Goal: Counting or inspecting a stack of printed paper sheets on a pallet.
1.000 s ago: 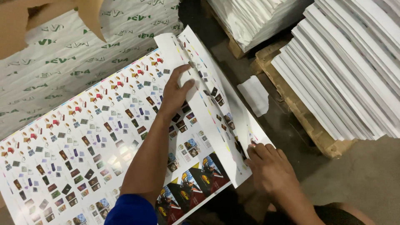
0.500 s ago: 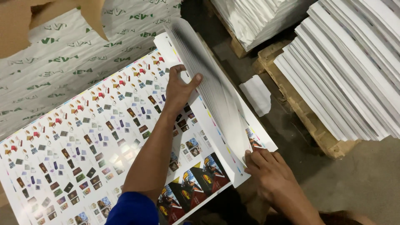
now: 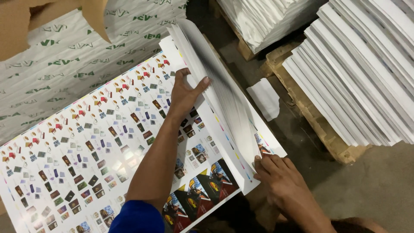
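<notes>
Nearest the camera, at the near right corner of the printed sheet stack (image 3: 108, 142), the right hand (image 3: 286, 187) presses down with its fingers (image 3: 269, 164) spread and flat on the paper edge, pinning it and gripping nothing. That stack, a big rectangle of glossy sheets covered in rows of small coloured pictures, lies flat on a pile of paper-wrapped reams (image 3: 56, 69). Its long axis runs from near left to far right, and one short end faces the wooden pallet (image 3: 321, 125).

Further along that same end, the left hand (image 3: 185, 92) reaches across the stack in a blue sleeve (image 3: 138, 218), thumb hooked under a lifted sheaf of sheets (image 3: 215, 86), the other digits curled over its edge. The sheaf arches up and fans, blurred as the leaves riffle.

I judge single sheets light, limp and slick, easily creased and sharp at the edge, while the whole pile looks heavy and apt to slide. The short edge near the corners seems the best place to take hold, thumb under and palm on top.

Beyond the stack's right end a loose white scrap (image 3: 265, 97) lies on the floor (image 3: 375, 190), and on the pallet rise tall piles of white sheets (image 3: 366, 64). Farthest, up left, hangs a torn flap of brown wrapping (image 3: 26, 21).
</notes>
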